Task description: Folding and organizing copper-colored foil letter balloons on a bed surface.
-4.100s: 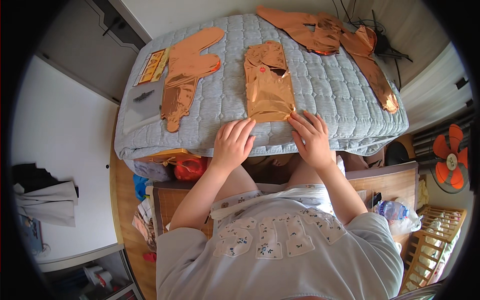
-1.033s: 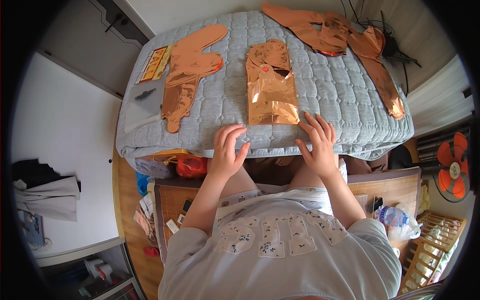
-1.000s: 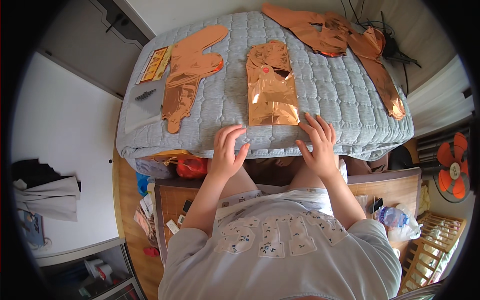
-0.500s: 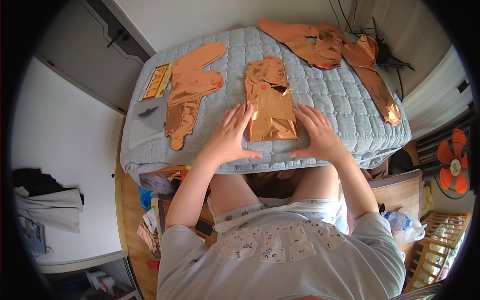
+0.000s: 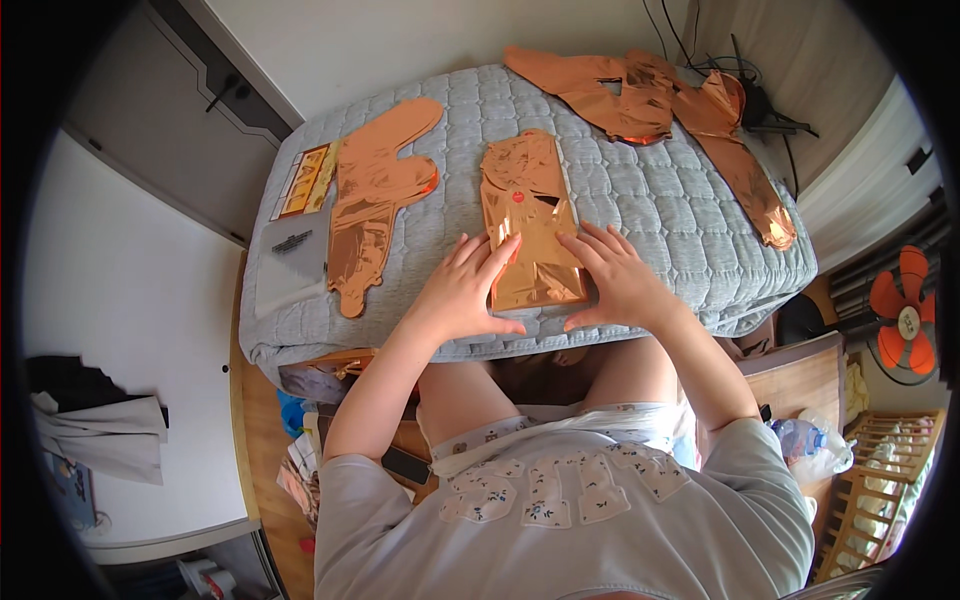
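A folded copper-coloured foil balloon (image 5: 532, 222) lies flat on the quilted grey mattress, crumpled at its far end, with a small red round mark near its middle. My left hand (image 5: 468, 285) rests at its left edge, fingers spread and the index finger on the foil. On the opposite edge, my right hand (image 5: 618, 278) touches the foil with its fingertips, fingers also apart. Both thumbs point inward near the balloon's close end. Neither hand grips anything.
Another flat copper foil balloon (image 5: 365, 210) lies to the left, beside a printed card (image 5: 305, 182) and a clear plastic bag (image 5: 290, 265). A longer foil balloon (image 5: 640, 95) stretches across the far right. An orange-bladed fan (image 5: 905, 315) stands right; a phone (image 5: 408, 465) lies below left.
My right hand has moved left, from beside the balloon onto its edge. My left hand's fingers now reach onto the foil. The view has shifted slightly.
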`<state>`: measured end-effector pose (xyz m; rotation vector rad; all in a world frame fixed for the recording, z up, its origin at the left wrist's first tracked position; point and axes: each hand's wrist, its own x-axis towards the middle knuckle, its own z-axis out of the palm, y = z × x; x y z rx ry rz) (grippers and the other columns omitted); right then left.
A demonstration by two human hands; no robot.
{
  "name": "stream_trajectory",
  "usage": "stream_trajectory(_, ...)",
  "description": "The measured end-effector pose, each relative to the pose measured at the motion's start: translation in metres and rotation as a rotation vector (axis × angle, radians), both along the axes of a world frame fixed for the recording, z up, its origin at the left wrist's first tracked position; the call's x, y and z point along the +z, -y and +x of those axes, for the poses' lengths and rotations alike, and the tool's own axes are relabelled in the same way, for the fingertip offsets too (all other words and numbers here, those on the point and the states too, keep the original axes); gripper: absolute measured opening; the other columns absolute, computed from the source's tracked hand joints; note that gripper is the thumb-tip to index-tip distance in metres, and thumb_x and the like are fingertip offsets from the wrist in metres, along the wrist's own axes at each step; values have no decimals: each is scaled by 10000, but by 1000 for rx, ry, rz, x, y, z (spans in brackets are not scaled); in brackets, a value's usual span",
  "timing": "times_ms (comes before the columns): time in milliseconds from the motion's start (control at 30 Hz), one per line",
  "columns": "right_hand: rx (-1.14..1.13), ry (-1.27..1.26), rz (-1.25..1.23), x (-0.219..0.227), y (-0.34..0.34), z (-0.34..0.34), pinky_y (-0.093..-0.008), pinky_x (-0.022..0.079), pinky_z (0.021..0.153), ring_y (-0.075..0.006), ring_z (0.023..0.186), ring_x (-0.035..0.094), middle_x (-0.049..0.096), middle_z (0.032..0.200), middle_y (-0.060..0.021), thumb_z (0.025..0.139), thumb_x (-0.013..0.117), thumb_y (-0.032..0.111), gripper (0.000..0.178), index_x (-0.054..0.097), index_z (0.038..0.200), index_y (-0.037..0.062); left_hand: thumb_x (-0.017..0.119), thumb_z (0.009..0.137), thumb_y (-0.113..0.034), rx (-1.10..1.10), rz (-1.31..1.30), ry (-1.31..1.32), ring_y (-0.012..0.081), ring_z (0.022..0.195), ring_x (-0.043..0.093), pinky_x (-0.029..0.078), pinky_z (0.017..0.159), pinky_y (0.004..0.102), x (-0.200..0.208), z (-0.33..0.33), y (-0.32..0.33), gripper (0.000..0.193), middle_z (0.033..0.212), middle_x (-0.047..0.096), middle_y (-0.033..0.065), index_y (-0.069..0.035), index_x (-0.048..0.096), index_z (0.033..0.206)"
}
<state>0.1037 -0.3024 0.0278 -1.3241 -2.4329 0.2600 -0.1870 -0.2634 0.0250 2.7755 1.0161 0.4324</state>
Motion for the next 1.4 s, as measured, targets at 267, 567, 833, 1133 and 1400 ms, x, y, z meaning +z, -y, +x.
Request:
stream_trajectory(267,72,20,11,-3,25,-3,-541,260,1230,-328,1456,404,480,1505,-178,678,841,590,1093,412,1529,57,920,632,-513,56,-65,63,399,1401,435,417,1131,505,-10,-6,31,1166,1550,378,192,-112,349,1566)
stream_trajectory(567,66,-112,59,-12,19,-3,-509,371,1177,-348,1337,528,571,1395,-170,793,787,139,679,541,1419,46,774,814,-128,10,93,87,356,1273,524,459,1080,471,-21,-7,29,776,1500,442,146,-102,447,1517)
stream_trajectory(833,105,-238,85,-11,12,-3,-464,455,1079,-368,1232,584,621,1295,-151,803,750,67,512,636,1302,45,691,831,-63,-23,132,117,330,1276,513,436,1099,445,-23,-6,23,629,1439,517,121,-74,531,1439)
stream_trajectory(1133,111,-197,127,-10,4,-5,-459,402,1104,-338,1282,554,627,1328,-125,813,766,151,498,633,1287,75,734,788,-101,12,101,59,336,1412,421,360,1185,480,-19,-8,18,691,1511,479,122,-126,520,1445)
stream_trajectory(1400,178,-170,151,-8,-1,-4,-462,427,1089,-353,1246,589,630,1340,-127,837,756,194,465,636,1270,76,779,772,-155,-4,83,75,323,1363,473,397,1137,476,-16,-10,13,737,1472,509,99,-121,513,1458)
